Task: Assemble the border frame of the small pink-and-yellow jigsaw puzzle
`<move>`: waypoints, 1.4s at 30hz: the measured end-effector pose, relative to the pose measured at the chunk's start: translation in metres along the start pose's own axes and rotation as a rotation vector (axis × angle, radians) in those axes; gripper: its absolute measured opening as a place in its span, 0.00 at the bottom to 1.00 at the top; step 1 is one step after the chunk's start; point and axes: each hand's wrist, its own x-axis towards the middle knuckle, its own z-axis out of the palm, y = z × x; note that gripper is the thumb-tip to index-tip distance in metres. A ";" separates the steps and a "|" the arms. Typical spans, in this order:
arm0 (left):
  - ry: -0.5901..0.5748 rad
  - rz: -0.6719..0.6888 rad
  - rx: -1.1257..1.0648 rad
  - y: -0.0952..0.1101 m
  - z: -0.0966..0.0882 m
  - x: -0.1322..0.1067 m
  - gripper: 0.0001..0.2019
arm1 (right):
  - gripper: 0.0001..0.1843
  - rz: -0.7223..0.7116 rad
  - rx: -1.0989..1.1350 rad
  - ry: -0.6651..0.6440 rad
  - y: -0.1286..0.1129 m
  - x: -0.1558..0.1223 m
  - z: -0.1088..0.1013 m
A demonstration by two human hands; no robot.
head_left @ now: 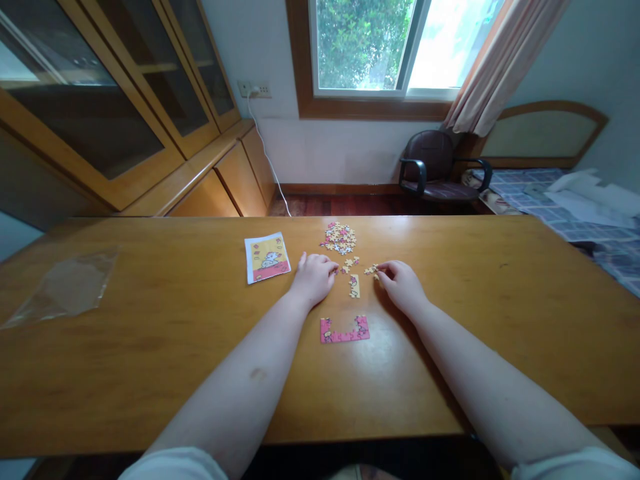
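Because a few loose puzzle pieces (347,269) lie central, probably for easy reach, the left hand (315,277) flanks them at nine o'clock, the right hand (401,285) at three; whether either grip clasps one, I cannot tell

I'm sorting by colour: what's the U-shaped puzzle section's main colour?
The U-shaped puzzle section is mainly pink, clearest in the head view.

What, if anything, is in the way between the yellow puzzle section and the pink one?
Nothing visible: only tabletop shows between the yellow section and the pink section. Left hand and right hand lie to either side.
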 end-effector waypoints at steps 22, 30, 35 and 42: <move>0.023 -0.025 0.055 0.004 -0.006 -0.005 0.07 | 0.07 -0.033 0.025 -0.011 -0.001 0.000 -0.001; 0.019 0.003 -0.013 0.001 -0.013 -0.005 0.08 | 0.07 -0.038 0.024 -0.015 0.001 0.001 0.000; -0.114 0.098 -0.012 -0.006 -0.023 -0.012 0.17 | 0.07 -0.040 0.018 -0.014 0.000 0.001 0.000; -0.106 0.084 -0.038 -0.008 -0.019 -0.010 0.08 | 0.07 -0.043 0.022 -0.016 0.001 0.001 0.001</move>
